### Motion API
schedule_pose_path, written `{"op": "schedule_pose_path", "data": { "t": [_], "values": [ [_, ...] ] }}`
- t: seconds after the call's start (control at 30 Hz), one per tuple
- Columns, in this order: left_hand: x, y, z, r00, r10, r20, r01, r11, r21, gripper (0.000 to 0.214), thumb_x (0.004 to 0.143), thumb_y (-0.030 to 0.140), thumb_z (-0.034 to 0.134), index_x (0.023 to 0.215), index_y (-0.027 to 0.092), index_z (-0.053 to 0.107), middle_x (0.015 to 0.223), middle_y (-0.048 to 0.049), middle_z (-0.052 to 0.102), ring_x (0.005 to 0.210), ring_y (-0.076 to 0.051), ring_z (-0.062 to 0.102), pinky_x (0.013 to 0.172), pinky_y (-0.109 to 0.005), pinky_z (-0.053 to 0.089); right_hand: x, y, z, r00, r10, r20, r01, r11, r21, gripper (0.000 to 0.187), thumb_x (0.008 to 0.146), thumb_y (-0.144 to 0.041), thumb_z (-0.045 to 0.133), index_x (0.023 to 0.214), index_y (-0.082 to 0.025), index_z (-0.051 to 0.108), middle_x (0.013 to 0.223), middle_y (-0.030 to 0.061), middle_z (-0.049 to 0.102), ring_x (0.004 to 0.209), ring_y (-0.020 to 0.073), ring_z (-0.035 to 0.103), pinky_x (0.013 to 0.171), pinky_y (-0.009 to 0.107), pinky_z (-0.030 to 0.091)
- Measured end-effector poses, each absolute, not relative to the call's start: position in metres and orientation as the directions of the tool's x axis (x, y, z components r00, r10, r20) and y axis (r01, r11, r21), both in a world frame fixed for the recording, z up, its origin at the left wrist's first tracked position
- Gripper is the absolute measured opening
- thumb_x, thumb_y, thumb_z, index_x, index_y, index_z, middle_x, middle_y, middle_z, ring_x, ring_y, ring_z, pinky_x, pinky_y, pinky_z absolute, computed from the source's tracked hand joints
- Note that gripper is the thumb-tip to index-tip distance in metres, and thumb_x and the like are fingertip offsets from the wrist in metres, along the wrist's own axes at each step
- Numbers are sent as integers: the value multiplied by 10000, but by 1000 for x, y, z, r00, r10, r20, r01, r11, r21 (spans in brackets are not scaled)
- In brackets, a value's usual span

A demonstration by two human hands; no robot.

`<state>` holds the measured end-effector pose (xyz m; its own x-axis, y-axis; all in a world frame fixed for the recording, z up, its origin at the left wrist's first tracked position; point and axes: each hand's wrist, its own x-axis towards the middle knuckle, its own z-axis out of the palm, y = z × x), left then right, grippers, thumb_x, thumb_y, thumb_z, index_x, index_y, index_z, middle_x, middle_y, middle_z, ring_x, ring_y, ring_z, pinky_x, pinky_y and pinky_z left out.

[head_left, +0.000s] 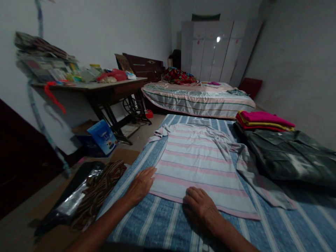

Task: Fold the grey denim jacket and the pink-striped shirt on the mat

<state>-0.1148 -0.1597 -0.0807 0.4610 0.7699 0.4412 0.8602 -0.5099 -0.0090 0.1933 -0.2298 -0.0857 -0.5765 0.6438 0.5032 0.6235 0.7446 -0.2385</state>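
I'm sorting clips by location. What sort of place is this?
Probably a bedroom in a home: there is a bed with a dark headboard, a tall wardrobe behind it, and folded clothes nearby.

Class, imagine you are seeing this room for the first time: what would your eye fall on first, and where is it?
Probably the striped shirt, spread in the middle on the blue sheet, with the left hand at its left edge and the right hand at its hem. Next, perhaps, the bright pink cloth at the right, then the red patterned bedding on the far bed.
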Motion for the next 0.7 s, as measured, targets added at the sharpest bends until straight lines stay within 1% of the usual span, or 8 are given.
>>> {"op": "schedule_pose_path", "data": {
  "t": [0.1,0.2,0.27,0.33,0.47,0.57,0.7],
  "values": [
    [-108,-178,-77,469,714,519,851,-522,-52,318,889,171,394,1126,111,598,1236,-159,589,1212,-253,499,984,-418,453,205,-235,-91,-536,657,531,653,721,-232,220,814,-152,575,1028,-198,559,1093,68,593,1049,213,516,891,345,438],
    [-95,-198,-67,554,661,506,795,-601,-84,288,881,123,414,1099,128,602,1270,-139,570,1280,-250,427,1015,-413,422,218,-239,-96,-486,658,575,679,699,-226,187,833,-137,536,1005,-201,574,1069,66,607,1022,209,539,866,338,458],
    [-85,-209,-61,614,635,469,749,-656,-92,276,877,114,433,1099,134,597,1245,-124,590,1267,-240,445,1011,-399,427,225,-240,-100,-460,664,590,694,683,-228,172,849,-134,512,985,-211,583,1057,58,614,1009,206,550,859,336,467],
    [-77,-217,-57,635,621,459,725,-684,-78,281,873,104,437,1106,136,591,1219,-118,609,1246,-236,470,1009,-404,430,232,-241,-104,-449,673,588,704,672,-232,183,851,-122,499,975,-221,591,1061,48,615,1014,204,553,862,332,471],
    [-69,-219,-61,654,596,466,687,-726,-34,311,858,60,415,1105,133,589,1162,-115,639,1178,-211,532,971,-367,469,243,-242,-112,-457,674,580,713,668,-215,266,821,-67,500,1011,-226,596,1104,35,608,1047,197,545,896,323,463],
    [-69,-215,-68,644,587,490,683,-731,-22,316,844,57,414,1084,148,598,1117,-107,657,1106,-199,579,924,-354,499,246,-242,-109,-489,682,543,720,668,-190,287,801,-72,532,1037,-221,598,1115,34,611,1062,195,540,912,313,450],
    [-70,-212,-71,647,619,446,693,-721,-5,364,795,34,410,1088,152,592,1143,-107,645,1096,-202,577,929,-374,494,243,-242,-89,-528,745,408,751,634,-185,291,802,-72,537,1046,-217,603,1081,42,611,1045,199,539,869,298,449]
  ]
}}
